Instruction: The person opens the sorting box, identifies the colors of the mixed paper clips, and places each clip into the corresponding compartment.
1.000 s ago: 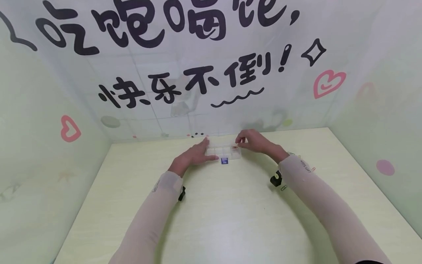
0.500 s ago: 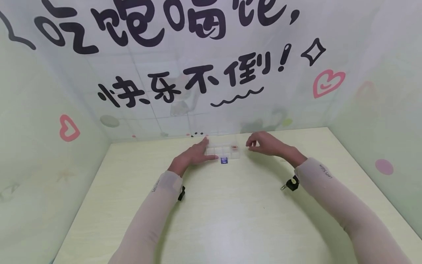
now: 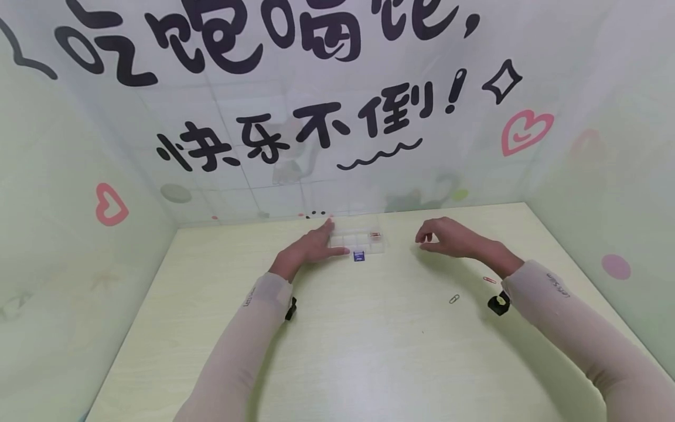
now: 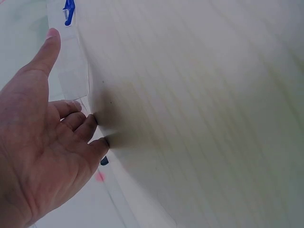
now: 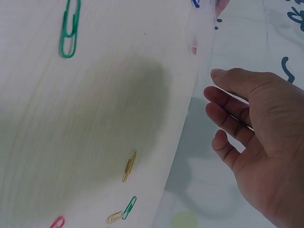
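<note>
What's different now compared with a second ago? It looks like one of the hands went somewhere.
The right hand has drawn back from the clear compartment box and moved off to the right, away from it, empty, fingers loosely curled. The red paper clip it was touching now lies in the box's right end compartment. The left hand still rests flat against the box's left end, and the box and the blue piece at its near edge have not moved.

From my head camera the clear compartment box (image 3: 357, 241) is too small for me to tell what lies in most cells; its left end is hidden under my left hand (image 3: 311, 249). On the left wrist view the box (image 4: 71, 66) runs off the frame at 12 o'clock. At 3 o'clock, my right hand (image 5: 259, 142) is cut off by the right wrist frame.
</note>
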`<state>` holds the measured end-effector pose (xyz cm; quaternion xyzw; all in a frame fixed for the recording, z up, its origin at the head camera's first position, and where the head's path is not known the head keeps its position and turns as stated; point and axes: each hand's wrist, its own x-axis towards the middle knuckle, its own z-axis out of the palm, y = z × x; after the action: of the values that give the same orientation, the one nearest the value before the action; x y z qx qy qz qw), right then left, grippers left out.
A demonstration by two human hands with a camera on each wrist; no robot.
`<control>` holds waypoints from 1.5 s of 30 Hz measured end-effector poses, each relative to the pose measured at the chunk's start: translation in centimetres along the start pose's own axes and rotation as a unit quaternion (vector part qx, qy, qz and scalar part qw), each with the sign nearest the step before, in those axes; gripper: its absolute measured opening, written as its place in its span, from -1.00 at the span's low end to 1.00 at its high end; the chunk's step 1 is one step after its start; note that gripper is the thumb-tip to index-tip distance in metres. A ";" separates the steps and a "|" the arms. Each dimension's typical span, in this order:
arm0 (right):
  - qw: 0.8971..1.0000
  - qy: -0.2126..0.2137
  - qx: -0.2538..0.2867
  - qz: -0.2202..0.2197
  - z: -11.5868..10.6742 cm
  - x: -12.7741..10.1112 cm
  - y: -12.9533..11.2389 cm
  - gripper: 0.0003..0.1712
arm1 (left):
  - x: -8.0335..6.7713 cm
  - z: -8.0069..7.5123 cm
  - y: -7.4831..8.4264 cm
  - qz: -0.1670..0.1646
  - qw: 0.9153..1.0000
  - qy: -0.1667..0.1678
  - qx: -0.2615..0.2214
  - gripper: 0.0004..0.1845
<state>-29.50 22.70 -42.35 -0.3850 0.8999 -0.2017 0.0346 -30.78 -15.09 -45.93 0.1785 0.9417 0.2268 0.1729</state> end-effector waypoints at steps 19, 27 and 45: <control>0.999 -0.046 0.022 -0.005 -0.8 -4.7 0.1 -0.85 | 0.0 0.1 0.0 -0.004 1.000 0.000 0.000 0.16; 0.997 -0.071 0.037 -0.011 -0.7 -6.4 -0.2 -0.83 | 0.0 0.2 -0.1 -0.002 1.000 0.002 0.001 0.16; 0.992 -0.085 0.088 -0.019 1.8 -9.3 0.5 -0.78 | -0.1 0.0 0.1 -0.004 1.000 0.001 0.000 0.16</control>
<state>-22.93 28.91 -45.05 -0.4135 0.8649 -0.2475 0.1407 -30.69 -14.98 -45.88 0.1748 0.9424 0.2267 0.1731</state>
